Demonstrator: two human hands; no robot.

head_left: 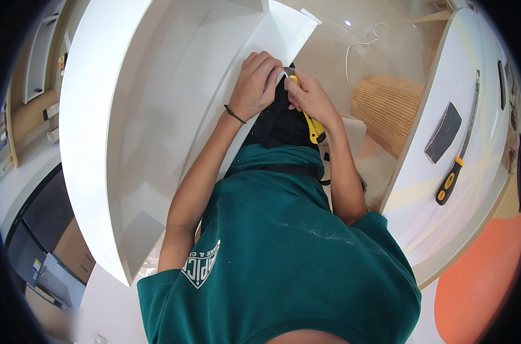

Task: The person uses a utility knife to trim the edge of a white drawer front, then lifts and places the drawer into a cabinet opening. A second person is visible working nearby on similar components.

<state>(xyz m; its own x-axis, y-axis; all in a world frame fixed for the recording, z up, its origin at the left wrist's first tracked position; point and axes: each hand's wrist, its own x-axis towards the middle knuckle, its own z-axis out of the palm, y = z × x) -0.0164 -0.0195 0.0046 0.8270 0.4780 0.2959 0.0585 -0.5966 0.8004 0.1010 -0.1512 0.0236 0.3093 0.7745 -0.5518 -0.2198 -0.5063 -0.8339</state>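
Observation:
A yellow utility knife (314, 129) is in my right hand (311, 97), its fingers wrapped round the handle. The knife's metal blade (289, 71) points up and left, close to the edge of a white panel (283, 28). My left hand (257, 80) is closed over that edge, its fingertips near the blade; what they pinch, if anything, is hidden. The panel belongs to a long white cabinet carcass (174, 86) that lies along my left side and reaches across in front of me.
On the white tabletop (421, 200) at the right lie a dark sanding block (444, 132) and a file (451, 181) with a black and yellow handle. Below stands a ribbed wooden piece (383, 109). A white cable (352, 50) trails over the tiled floor (323, 34).

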